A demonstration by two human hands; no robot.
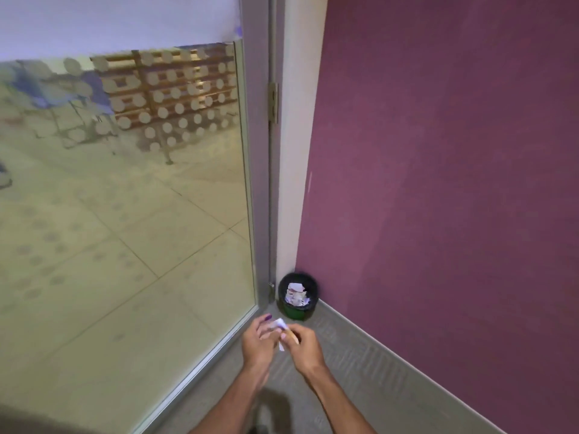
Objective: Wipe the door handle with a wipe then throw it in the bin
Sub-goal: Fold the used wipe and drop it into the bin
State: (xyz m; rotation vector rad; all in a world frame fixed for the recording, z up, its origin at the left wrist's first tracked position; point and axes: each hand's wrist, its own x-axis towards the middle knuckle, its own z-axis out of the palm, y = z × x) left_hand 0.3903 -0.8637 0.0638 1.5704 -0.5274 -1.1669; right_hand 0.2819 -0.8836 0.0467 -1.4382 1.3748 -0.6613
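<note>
Both hands, left hand (257,339) and right hand (303,341), pinch the crumpled wipe (279,324) between their fingertips just short of the bin (298,295); wiping looks finished, only the toss remains.

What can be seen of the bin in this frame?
The small round black bin stands upright on the grey carpet, tucked into the corner where the purple wall meets the door frame. It is open-topped, with a greenish lower body, and holds crumpled white paper. Neither hand touches it.
</note>
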